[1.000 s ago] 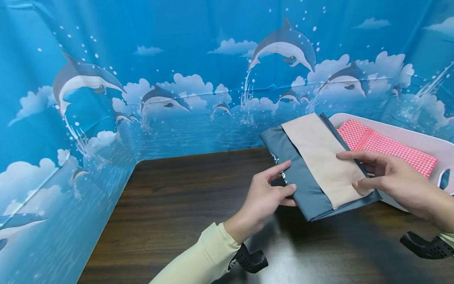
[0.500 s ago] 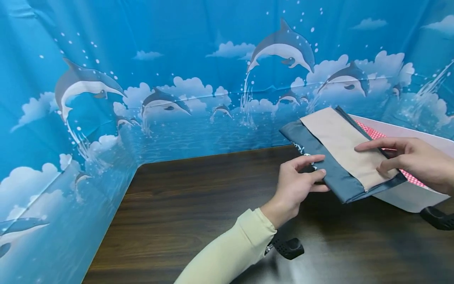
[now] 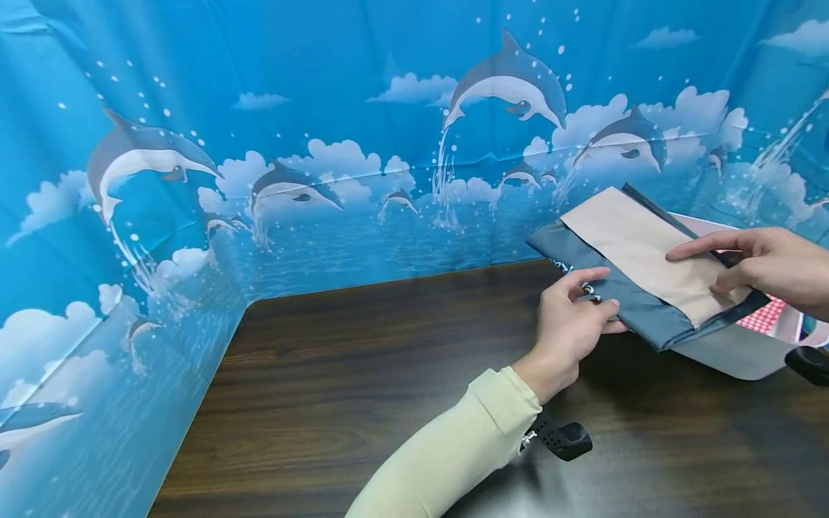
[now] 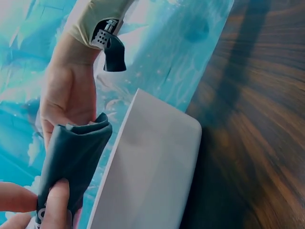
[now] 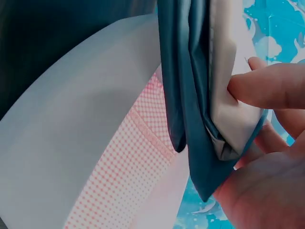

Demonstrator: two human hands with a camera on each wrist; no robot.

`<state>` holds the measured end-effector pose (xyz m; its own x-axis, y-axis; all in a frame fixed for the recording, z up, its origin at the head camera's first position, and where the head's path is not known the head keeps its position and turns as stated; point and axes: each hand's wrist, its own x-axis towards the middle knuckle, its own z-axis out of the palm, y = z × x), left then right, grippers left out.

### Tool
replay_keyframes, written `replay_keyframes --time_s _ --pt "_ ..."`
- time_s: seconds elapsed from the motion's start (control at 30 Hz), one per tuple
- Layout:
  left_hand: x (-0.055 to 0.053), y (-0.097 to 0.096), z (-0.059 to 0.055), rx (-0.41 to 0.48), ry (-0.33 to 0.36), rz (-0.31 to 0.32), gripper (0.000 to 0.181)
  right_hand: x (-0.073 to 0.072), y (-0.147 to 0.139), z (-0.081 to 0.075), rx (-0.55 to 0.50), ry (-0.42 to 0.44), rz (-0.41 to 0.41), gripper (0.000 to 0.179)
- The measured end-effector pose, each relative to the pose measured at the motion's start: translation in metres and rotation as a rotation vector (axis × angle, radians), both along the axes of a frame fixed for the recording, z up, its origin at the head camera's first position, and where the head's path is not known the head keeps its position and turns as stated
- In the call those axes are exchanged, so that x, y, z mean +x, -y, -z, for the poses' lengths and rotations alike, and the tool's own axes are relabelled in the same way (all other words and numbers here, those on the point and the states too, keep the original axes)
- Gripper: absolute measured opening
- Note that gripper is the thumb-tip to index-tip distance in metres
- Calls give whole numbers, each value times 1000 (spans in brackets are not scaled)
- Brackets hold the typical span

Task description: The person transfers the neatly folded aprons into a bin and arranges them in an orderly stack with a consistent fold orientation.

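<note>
A folded grey-blue cloth with a beige panel and white lettering along its left edge is held up between both hands. My left hand pinches the lettered left edge between thumb and fingers. On the opposite side, my right hand grips the edge, thumb and forefinger on the beige panel and the other fingers underneath. The right wrist view shows the stacked layers of this cloth hanging over a white bin, which contains a folded red-and-white gingham cloth.
The bin stands on a dark wooden table at the right, partly covered by the held cloth in the head view. A blue dolphin-print sheet rises behind and along the left side. Black camera mounts stick out below the wrists.
Both hands have carried the folded cloth to the right and slightly upward, so it now overlaps most of the bin. The grip of both hands looks the same.
</note>
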<state>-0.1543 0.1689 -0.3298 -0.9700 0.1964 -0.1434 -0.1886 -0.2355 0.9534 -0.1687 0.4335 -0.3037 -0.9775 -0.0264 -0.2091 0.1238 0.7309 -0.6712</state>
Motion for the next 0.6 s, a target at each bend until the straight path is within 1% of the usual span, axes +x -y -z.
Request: replay_keyframes --time_s 0.07,0.13,0.23,0.3,0.4,0.5,0.6 --pt "-1 -4 0 -19 8 -14 49 -1 1 -1 13 1 -2 64" --pt "-2 -8 2 -34 30 -25 56 -1 1 -1 27 5 4 65" --pt "-3 -13 5 -22 75 -26 59 1 1 -1 46 2 23 63" --pt "-5 -15 7 9 97 -19 57 0 0 0 60 -16 40 62" --pt "-9 -16 9 89 115 9 53 -3 -3 2 77 -38 69 61" --pt "-11 -19 9 164 132 42 51 -7 -9 1 85 -30 91 63" --pt "-12 -24 7 206 145 73 52 -11 -13 -4 107 -23 91 64"
